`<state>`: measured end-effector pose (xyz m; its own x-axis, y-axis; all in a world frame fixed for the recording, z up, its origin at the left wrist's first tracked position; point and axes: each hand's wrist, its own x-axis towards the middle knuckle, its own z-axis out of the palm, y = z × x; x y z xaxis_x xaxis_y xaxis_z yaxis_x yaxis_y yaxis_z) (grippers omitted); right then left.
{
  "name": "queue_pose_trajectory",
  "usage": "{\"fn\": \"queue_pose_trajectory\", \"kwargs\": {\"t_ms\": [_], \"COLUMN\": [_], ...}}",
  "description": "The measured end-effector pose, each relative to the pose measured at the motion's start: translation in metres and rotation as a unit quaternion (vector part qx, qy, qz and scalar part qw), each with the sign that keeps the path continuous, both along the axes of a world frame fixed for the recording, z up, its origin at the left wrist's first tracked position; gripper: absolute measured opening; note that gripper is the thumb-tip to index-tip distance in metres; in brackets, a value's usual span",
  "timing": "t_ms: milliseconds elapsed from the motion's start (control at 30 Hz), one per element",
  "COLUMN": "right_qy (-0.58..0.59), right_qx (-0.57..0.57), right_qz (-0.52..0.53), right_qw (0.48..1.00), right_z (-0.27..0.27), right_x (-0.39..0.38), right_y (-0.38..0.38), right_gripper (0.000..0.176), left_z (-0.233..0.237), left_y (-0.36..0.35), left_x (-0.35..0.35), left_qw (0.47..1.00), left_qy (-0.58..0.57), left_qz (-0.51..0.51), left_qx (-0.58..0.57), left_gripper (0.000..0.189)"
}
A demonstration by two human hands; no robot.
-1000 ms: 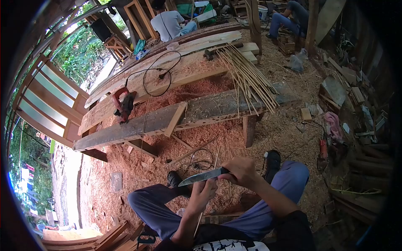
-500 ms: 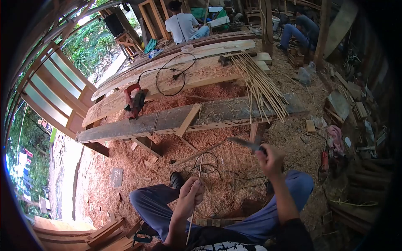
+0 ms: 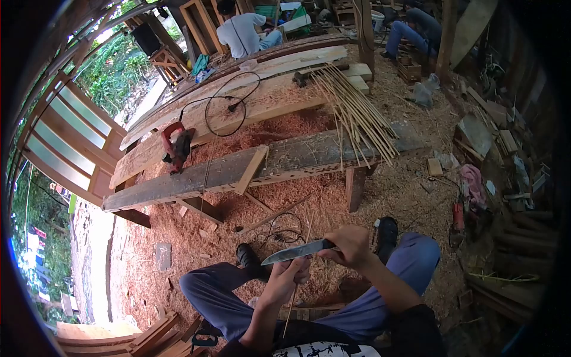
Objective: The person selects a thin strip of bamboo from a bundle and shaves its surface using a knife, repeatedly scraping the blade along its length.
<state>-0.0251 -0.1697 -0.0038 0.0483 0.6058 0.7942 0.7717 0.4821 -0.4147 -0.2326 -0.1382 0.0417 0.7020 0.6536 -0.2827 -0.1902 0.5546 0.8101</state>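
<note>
My left hand (image 3: 286,277) is closed round a thin wooden stick (image 3: 289,310), which stands nearly upright between my knees and leans slightly right at its top. In my right hand (image 3: 350,245) is a knife (image 3: 293,253) with a dark handle. Its broad grey blade points left and lies across the stick, right at the thumb and fingers of my left hand. Beyond them, a bundle of similar thin sticks (image 3: 360,119) rests over the right part of the dark plank bench (image 3: 220,172).
A red power tool (image 3: 176,147) with a looped black cord (image 3: 242,119) sits on the planks. Wood shavings (image 3: 196,244) cover the ground. Two people, one in a white shirt (image 3: 240,35) and one in blue trousers (image 3: 405,38), sit farther back. A handsaw handle (image 3: 205,339) lies lower left.
My right hand has brought the knife down and left, from out to the right onto the stick above my left hand. The whole view has shifted slightly.
</note>
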Motion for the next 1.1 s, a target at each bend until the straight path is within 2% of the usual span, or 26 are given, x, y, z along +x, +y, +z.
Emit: {"fn": "queue_pose_trajectory", "kwargs": {"t_ms": [200, 267, 333, 467, 533, 600, 700, 733, 800, 933, 1033, 1100], "right_qy": [0.004, 0.005, -0.051, -0.067, 0.008, 0.084, 0.090, 0.088, 0.091, 0.007, -0.007, -0.005], "right_qx": [0.002, -0.001, 0.002, 0.033, 0.007, -0.006, -0.052, -0.050, -0.023, -0.007, 0.027, 0.023], "right_qz": [0.045, 0.050, 0.004, -0.046, -0.088, -0.237, -0.288, -0.280, -0.177, -0.028, 0.018, 0.013], "right_qw": [0.999, 0.999, 0.999, 0.996, 0.996, 0.968, 0.952, 0.955, 0.980, 1.000, 0.999, 1.000], "right_z": [0.005, 0.007, 0.012, 0.010, -0.005, 0.003, 0.006, 0.001, -0.009, -0.013, -0.007, -0.011], "right_x": [0.002, 0.003, 0.007, 0.020, 0.043, 0.071, 0.081, 0.071, 0.047, 0.012, -0.008, -0.009], "right_y": [0.001, 0.001, 0.001, 0.005, 0.011, 0.008, -0.006, -0.005, -0.002, -0.006, -0.004, -0.001], "right_gripper": [0.044, 0.044, 0.043, 0.041, 0.041, 0.043, 0.047, 0.047, 0.048, 0.048, 0.043, 0.042], "left_z": [-0.005, -0.003, 0.003, 0.024, 0.036, 0.041, 0.037, 0.034, 0.030, 0.023, 0.013, 0.010], "left_y": [-0.006, -0.008, -0.006, 0.003, 0.008, 0.005, 0.002, 0.004, 0.008, 0.007, 0.003, -0.004], "left_x": [0.010, 0.011, 0.006, 0.001, -0.011, -0.040, -0.062, -0.063, -0.057, -0.034, -0.021, -0.007], "left_qw": [0.999, 1.000, 0.999, 0.997, 0.993, 0.992, 0.993, 0.992, 0.991, 0.993, 0.995, 0.995], "left_qy": [0.018, 0.027, 0.037, 0.064, 0.099, 0.101, 0.077, 0.075, 0.071, 0.034, 0.022, 0.046], "left_qz": [-0.004, 0.009, 0.011, 0.037, 0.065, 0.075, 0.089, 0.097, 0.105, 0.098, 0.088, 0.072], "left_qx": [-0.027, 0.002, -0.008, 0.005, 0.016, 0.023, 0.027, 0.033, 0.041, 0.055, 0.049, 0.055], "left_gripper": [0.017, 0.016, 0.016, 0.015, 0.015, 0.013, 0.013, 0.013, 0.014, 0.014, 0.012, 0.012]}}
